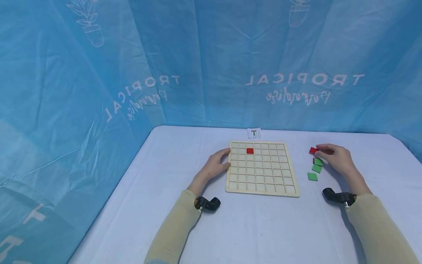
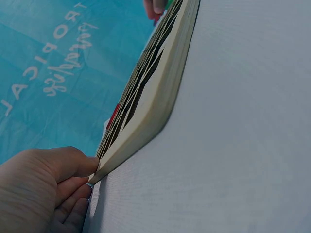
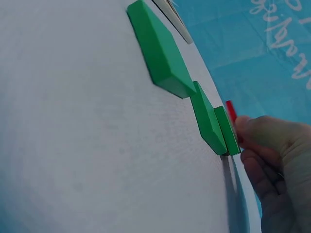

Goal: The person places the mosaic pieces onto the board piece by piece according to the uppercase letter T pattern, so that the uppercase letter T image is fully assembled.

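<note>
In the head view, my left hand (image 1: 215,164) lies at the left edge of a pale wooden grid board (image 1: 263,194). Its thumb and fingertips touch that edge, spread apart along it. One red square tile (image 1: 250,151) sits in a cell near the board's top. To the right of the board, my right hand (image 1: 336,157) pinches another red tile (image 1: 313,150) between thumb and fingers. Just below it, a green tile (image 1: 318,162) overlaps a red one whose edge peeks out. Two more green tiles, an upper one (image 1: 317,168) and a lower one (image 1: 312,176), lie nearer.
A small printed card (image 1: 254,133) with a coloured grid pattern lies behind the board. White cloth (image 1: 257,231) covers the table. Blue printed curtains (image 1: 211,66) stand along the back and left. Black wrist devices are strapped to both forearms.
</note>
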Tool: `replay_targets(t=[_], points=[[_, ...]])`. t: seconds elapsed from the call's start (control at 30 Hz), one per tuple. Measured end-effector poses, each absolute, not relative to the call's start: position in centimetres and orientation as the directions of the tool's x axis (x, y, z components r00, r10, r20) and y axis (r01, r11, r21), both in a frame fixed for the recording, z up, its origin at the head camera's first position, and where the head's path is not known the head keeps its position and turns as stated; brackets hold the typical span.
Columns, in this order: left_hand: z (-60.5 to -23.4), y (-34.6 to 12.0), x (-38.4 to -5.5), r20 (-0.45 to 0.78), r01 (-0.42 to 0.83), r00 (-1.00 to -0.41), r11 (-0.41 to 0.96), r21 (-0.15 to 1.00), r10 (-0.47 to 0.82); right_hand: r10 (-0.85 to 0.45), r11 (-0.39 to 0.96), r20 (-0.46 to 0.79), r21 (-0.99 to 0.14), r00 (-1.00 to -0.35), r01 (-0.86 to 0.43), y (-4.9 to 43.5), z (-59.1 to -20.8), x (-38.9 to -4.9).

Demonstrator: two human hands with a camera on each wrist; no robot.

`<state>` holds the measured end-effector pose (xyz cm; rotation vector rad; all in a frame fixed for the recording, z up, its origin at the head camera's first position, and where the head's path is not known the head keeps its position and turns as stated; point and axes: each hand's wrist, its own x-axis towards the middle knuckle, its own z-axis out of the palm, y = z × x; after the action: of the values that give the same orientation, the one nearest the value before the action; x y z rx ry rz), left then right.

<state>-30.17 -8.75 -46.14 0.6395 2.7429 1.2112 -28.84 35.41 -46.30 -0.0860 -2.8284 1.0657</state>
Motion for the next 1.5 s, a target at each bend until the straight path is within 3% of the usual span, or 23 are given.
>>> replay_targets(t=[0.4,0.83,1.07,1.37,1.5], points=[[-46.2,-8.9,-30.3,0.095,0.336,-0.913,0.602,0.724,0.396,0.103,0.663,0.109,-0.749,-0.989,-0.013,32.9,-42.8,-28.9],[-46.2,-8.7,-30.2,0.096,0.338,-0.913,0.607,0.719,0.395,0.120,0.584,0.114,-0.811,-0.986,-0.023,30.1,-42.2,-30.2],[-46.1,-8.7,-30.2,0.098,0.338,-0.914,0.604,0.722,0.395,0.098,0.599,0.219,-0.792,-0.971,-0.118,31.4,-48.0,-35.6],[-46.1,-8.7,-30.1,0.099,0.341,-0.911,0.595,0.727,0.402,-0.011,0.457,0.181,-0.874,-0.983,-0.166,26.0,-42.4,-31.3],[-46.2,-8.7,-30.2,0.105,0.346,-0.910,0.596,0.724,0.401,-0.033,0.397,0.182,-0.900,-0.983,-0.180,24.5,-41.7,-30.9]])
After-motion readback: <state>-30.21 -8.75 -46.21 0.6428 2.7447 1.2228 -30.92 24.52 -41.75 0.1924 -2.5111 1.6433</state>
